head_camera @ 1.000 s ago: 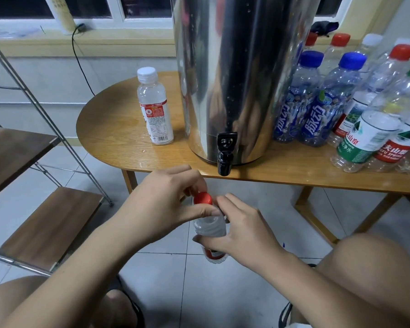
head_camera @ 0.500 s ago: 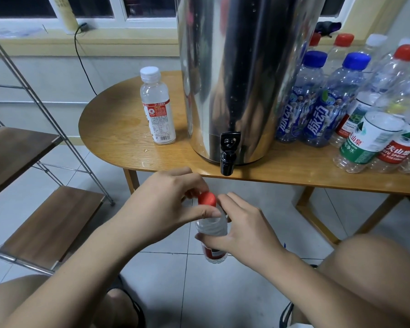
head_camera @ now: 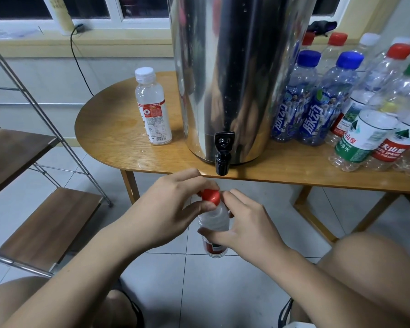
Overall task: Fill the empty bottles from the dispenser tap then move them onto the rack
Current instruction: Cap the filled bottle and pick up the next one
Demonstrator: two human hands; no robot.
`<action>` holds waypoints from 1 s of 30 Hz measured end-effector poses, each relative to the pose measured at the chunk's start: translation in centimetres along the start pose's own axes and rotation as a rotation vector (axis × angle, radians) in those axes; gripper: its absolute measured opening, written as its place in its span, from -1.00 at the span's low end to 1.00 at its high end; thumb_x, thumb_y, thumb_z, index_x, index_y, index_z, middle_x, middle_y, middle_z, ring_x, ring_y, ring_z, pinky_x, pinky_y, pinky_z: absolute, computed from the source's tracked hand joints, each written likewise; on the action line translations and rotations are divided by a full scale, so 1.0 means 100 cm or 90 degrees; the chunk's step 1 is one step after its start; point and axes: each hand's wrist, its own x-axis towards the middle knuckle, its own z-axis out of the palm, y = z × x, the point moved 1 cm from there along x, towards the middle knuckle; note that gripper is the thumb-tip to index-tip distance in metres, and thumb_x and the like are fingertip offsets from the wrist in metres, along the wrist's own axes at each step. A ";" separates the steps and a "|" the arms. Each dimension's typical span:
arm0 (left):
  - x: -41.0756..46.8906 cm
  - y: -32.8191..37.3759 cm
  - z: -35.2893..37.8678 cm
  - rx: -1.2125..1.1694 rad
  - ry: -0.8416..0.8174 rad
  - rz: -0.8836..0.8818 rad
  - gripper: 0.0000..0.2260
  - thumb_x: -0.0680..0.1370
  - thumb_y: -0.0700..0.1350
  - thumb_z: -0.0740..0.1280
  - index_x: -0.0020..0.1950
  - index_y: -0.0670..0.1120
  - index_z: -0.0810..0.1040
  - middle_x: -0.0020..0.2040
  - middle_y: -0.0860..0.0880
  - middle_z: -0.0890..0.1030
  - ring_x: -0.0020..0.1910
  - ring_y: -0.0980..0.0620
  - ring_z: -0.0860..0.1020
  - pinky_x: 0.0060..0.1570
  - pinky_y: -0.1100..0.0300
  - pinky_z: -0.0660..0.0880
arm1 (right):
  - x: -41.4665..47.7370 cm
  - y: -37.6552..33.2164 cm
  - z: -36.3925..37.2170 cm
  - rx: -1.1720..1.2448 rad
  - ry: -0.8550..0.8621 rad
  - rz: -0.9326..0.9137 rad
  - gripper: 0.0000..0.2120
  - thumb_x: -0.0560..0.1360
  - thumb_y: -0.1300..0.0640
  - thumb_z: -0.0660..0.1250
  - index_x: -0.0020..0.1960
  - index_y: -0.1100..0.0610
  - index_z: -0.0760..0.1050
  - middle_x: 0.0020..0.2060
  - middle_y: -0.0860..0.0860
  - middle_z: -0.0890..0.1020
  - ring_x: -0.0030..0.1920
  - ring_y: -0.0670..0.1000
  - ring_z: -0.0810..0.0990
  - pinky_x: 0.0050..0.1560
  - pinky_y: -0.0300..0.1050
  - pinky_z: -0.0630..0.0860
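Below the table edge I hold a clear bottle (head_camera: 214, 223) with a red label upright in the air. My right hand (head_camera: 244, 226) grips its body. My left hand (head_camera: 173, 209) pinches its red cap (head_camera: 210, 197) on the neck. The black tap (head_camera: 223, 157) of the steel dispenser (head_camera: 232, 74) hangs just above and to the right of the cap. Several capped bottles (head_camera: 355, 110) stand at the table's right. A white-capped bottle (head_camera: 153, 107) stands left of the dispenser.
The wooden table (head_camera: 109, 133) carries the dispenser and bottles. A metal rack with wooden shelves (head_camera: 47, 223) stands at the left over the tiled floor. My bare knees fill the lower corners. A black cable hangs from the window sill.
The bottle stays under the tap between both hands. My left fingers have shifted round the red cap, which now shows more. The view has drifted slightly.
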 end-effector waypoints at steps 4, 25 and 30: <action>-0.004 -0.012 -0.003 -0.166 -0.048 -0.072 -0.46 0.52 0.28 0.54 0.46 0.20 0.54 0.29 0.16 0.61 0.30 0.05 0.59 0.20 0.02 0.59 | 0.001 -0.004 -0.008 0.032 0.030 -0.005 -0.48 0.34 -0.29 0.61 0.13 -0.05 0.55 -0.07 -0.19 0.52 -0.05 -0.07 0.55 -0.11 -0.08 0.56; -0.018 -0.005 0.059 -0.231 0.019 -0.162 -0.53 0.38 0.05 0.66 0.21 0.03 0.59 0.06 0.16 0.72 0.08 0.05 0.69 0.03 0.19 0.60 | -0.008 -0.019 -0.037 0.123 0.105 -0.003 -0.44 0.37 -0.23 0.69 0.27 -0.13 0.58 0.02 -0.18 0.61 0.09 -0.02 0.62 0.00 -0.22 0.57; -0.018 -0.013 0.032 -0.194 0.064 -0.162 -0.57 0.34 0.04 0.66 0.14 0.04 0.62 0.02 0.15 0.72 0.03 0.06 0.70 0.02 0.07 0.63 | -0.001 -0.021 -0.036 0.167 0.103 -0.011 -0.42 0.38 -0.21 0.68 0.30 -0.10 0.58 0.06 -0.17 0.63 0.13 -0.01 0.64 0.05 -0.31 0.54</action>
